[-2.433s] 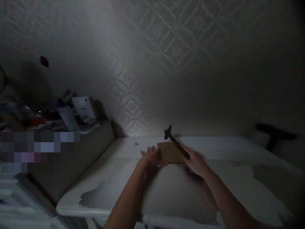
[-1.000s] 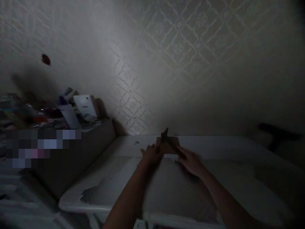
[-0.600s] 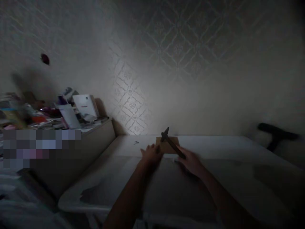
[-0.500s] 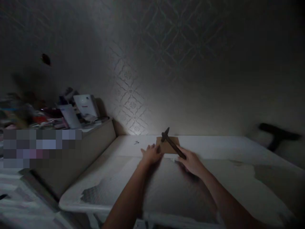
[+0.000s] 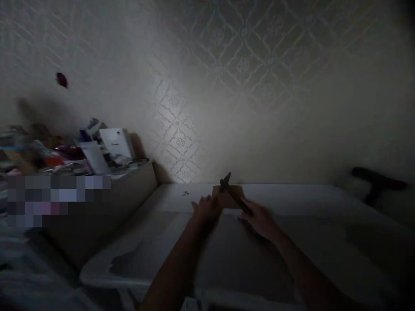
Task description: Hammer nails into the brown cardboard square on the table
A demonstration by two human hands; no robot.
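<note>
My right hand is wrapped round the handle of a hammer. The hammer points up and to the left, its dark head above a flat brown piece that looks like a small wooden board. At the board's left edge rests my left hand. Its thumb side touches the board with the fingertips drawn together, while an outer finger sticks out to the left. Whatever lies between those fingertips is too small and dark to make out. Both hands are over the far part of a white table.
A few small dark bits, possibly nails, lie left of the board. On the left, a cabinet carries a white box and much clutter. A dark T-shaped object stands at the right. Patterned wallpaper covers the wall behind.
The wall looks brighter, while the table and my arms look darker. My hands, the hammer and the board stay in nearly the same place.
</note>
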